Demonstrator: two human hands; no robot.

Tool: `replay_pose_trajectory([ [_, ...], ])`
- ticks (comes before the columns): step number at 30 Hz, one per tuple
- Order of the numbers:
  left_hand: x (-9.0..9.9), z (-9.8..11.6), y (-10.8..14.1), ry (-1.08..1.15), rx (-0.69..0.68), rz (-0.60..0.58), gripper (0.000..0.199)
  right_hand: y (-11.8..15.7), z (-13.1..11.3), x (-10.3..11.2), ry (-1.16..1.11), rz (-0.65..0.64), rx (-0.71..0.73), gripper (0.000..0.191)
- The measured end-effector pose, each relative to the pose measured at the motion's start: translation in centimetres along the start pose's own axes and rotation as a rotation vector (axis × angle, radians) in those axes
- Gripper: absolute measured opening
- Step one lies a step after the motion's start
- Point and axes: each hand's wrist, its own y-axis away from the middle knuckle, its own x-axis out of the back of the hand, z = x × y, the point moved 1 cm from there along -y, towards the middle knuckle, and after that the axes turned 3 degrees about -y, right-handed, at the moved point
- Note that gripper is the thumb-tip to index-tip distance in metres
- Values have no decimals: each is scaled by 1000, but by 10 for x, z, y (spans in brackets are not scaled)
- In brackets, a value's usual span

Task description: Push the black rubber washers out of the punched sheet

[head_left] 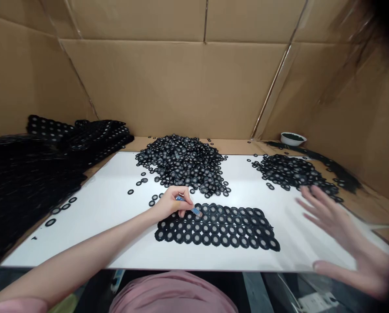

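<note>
My left hand (175,204) pinches a slim blue tool (196,211) with a pale tip, whose exact kind I cannot make out. The tip points at the back part of a sheet of joined black rings (216,240), laid out in rows on the white board. My wrist and fingers hide the sheet's back left corner. Off to the right, my right hand (341,234) hangs with its fingers spread, smeared by motion. It holds nothing and is nearest to the loose rings (289,171) at the board's right end.
A big heap of loose black rings (181,163) lies at the back middle of the white board (93,208). Stacked black ring sheets (93,137) fill the left side. A white bowl (292,139) stands back right. Cardboard walls (155,82) enclose the table.
</note>
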Motion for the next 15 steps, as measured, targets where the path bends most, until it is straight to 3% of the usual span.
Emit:
replay_pose_trajectory([
  [4, 0, -1, 3, -16, -24, -8, 22, -56, -25, -32, -281, -285, 76, 101],
  [8, -1, 1, 4, -33, -42, 3, 22, -103, -53, -54, -269, -440, 142, 85],
  [15, -2, 8, 8, -48, -62, 38, 20, -146, -59, -97, -51, -463, 265, 63],
])
